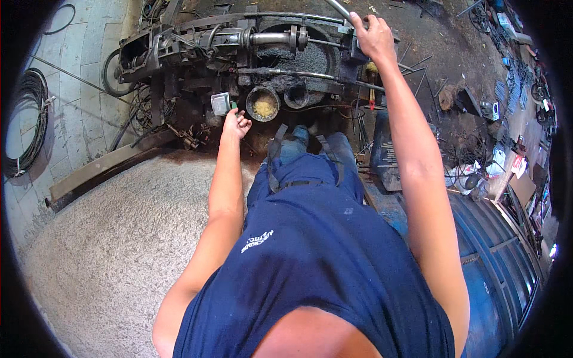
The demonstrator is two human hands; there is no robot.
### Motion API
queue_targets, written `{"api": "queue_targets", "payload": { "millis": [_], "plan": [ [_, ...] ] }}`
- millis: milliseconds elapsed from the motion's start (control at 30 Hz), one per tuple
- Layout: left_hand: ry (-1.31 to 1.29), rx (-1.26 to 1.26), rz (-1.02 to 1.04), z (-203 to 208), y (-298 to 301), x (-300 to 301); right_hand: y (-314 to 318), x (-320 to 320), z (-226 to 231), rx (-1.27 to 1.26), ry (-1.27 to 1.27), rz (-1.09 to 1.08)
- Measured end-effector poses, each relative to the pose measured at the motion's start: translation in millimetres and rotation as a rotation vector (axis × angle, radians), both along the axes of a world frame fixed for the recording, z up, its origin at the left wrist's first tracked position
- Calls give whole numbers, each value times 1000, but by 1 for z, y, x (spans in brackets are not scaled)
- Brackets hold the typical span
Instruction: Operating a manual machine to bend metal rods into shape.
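Note:
My right hand (pixel 375 37) is raised at the far side of the machine, its fingers wrapped round a metal rod (pixel 339 8) that runs up out of view. Lower and to the left, my left hand (pixel 237 124) has its fingers curled in. Its thumb and forefinger meet at a small green part (pixel 233 105) beside a pale square box-like piece (pixel 220 104); whether the two are joined I cannot tell. Right of that hand sits a round can (pixel 276 108) with yellow, crumbly stuff in it. Beyond both hands stretches a dark, greasy machine (pixel 206 40) with a bright shaft (pixel 268 38).
A second dark can (pixel 296 97) stands beside the first. A brush (pixel 371 74) with a yellow and red handle hangs under my right forearm. Rods lie on the dark floor at right. A rough pale slab (pixel 131 238) fills the lower left; coiled cable (pixel 27 122) lies beyond it.

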State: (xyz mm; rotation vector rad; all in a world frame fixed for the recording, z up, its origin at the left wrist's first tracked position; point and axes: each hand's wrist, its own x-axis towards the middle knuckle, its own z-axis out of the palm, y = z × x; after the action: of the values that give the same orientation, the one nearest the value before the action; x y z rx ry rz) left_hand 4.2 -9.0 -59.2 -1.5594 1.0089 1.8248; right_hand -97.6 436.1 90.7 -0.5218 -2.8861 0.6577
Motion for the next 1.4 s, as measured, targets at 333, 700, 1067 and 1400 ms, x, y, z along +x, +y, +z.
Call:
{"api": "queue_targets", "payload": {
  "millis": [333, 700, 1067, 1400],
  "plan": [
    [7, 2, -15, -6, -5, 2, 2, 0, 0, -8, 33, 4],
    [-13, -5, -7, -3, -2, -1, -3, 0, -2, 10, 68, 28],
    [-11, -12, -12, 2, -1, 0, -1, 0, -2, 32, 94, 28],
    [-20, -19, -28, -1, -1, -2, -6, -1, -2, 41, 68, 10]
  ]
}}
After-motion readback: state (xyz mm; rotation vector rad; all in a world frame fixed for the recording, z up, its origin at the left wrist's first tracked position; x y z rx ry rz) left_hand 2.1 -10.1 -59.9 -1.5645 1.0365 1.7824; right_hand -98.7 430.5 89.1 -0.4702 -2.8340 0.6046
